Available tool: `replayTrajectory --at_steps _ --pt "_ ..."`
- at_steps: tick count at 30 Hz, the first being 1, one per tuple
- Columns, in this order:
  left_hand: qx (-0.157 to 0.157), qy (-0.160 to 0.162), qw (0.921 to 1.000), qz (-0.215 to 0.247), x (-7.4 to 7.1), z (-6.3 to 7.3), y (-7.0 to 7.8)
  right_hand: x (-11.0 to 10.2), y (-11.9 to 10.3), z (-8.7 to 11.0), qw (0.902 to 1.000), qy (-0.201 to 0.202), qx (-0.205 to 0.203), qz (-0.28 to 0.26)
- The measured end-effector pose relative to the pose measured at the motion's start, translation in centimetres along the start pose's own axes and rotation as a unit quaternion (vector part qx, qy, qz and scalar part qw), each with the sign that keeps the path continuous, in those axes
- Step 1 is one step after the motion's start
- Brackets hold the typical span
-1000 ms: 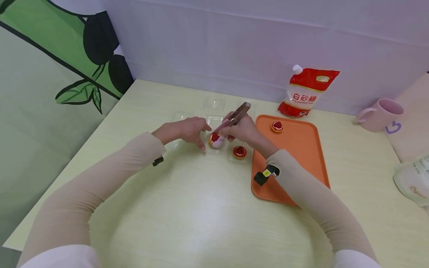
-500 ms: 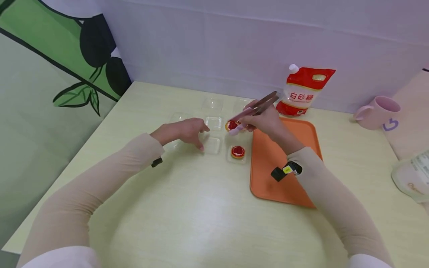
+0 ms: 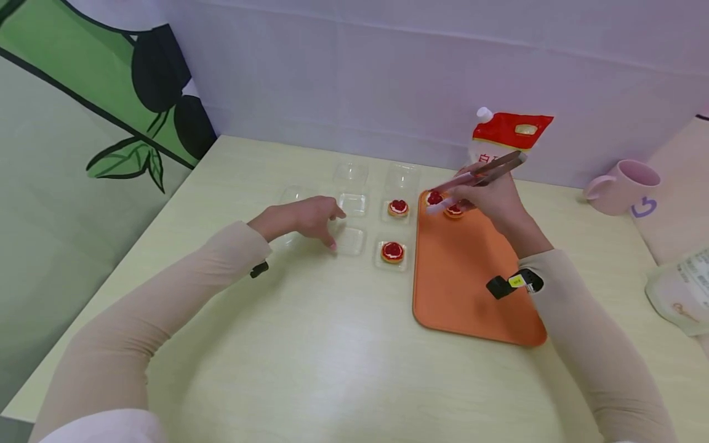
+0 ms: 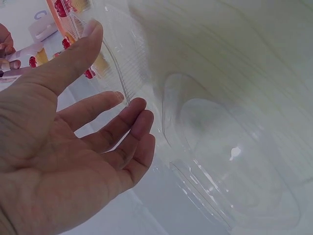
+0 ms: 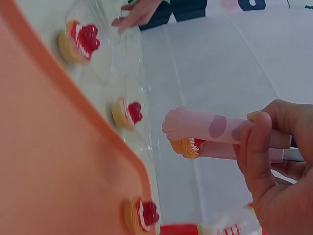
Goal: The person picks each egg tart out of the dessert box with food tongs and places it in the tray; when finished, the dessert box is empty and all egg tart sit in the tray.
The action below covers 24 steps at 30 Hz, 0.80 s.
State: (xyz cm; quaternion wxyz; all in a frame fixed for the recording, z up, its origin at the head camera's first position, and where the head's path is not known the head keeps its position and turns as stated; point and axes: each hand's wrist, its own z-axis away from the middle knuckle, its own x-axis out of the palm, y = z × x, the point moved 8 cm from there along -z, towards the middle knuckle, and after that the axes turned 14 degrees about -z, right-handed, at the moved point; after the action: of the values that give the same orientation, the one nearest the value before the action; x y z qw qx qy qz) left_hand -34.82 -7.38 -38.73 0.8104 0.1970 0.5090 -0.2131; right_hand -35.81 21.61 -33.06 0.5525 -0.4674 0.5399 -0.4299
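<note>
My right hand [image 3: 490, 194] holds tongs [image 5: 208, 127] with pink, paw-shaped tips. Pinched between the tips is a small tart [image 5: 185, 148] with white cream and red topping, raised over the back left corner of the orange tray [image 3: 471, 277]. Another such tart [image 3: 454, 211] sits on the tray just beside it. Left of the tray, a tart [image 3: 397, 208] and a nearer tart [image 3: 392, 252] each lie in a clear plastic box. My left hand [image 3: 310, 217], fingers spread and loosely bent, has its fingertips right at the rims of clear boxes [image 4: 234, 152] holding nothing.
An open clear box [image 3: 352, 204] stands between the left hand and the tarts. Behind the right hand is a red and white pouch [image 3: 512, 130] with a white cap. A pink mug [image 3: 626, 187] and a white container [image 3: 681, 298] stand at the right.
My right hand has carried the tart in the tongs rightward, from the clear box near the left hand to above the tray. My left hand has stayed almost still.
</note>
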Motion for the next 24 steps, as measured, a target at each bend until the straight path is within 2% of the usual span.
replayTrajectory --at_steps 9,15,18,24 --pt "-0.003 0.0 1.0 0.003 -0.1 0.3 0.2 -4.2 1.4 0.1 0.9989 0.036 0.031 0.003" --pt "-0.005 -0.003 1.0 0.002 -0.1 0.3 0.3 -6.7 2.5 -0.1 0.998 0.057 0.025 0.013" --pt "-0.003 -0.002 1.0 0.0 0.0 0.3 0.2 -7.6 3.2 -0.3 0.9978 0.062 0.021 0.015" --pt "0.002 0.002 1.0 -0.004 0.1 0.0 0.1 -8.7 4.7 -0.7 0.9959 0.074 0.047 0.021"
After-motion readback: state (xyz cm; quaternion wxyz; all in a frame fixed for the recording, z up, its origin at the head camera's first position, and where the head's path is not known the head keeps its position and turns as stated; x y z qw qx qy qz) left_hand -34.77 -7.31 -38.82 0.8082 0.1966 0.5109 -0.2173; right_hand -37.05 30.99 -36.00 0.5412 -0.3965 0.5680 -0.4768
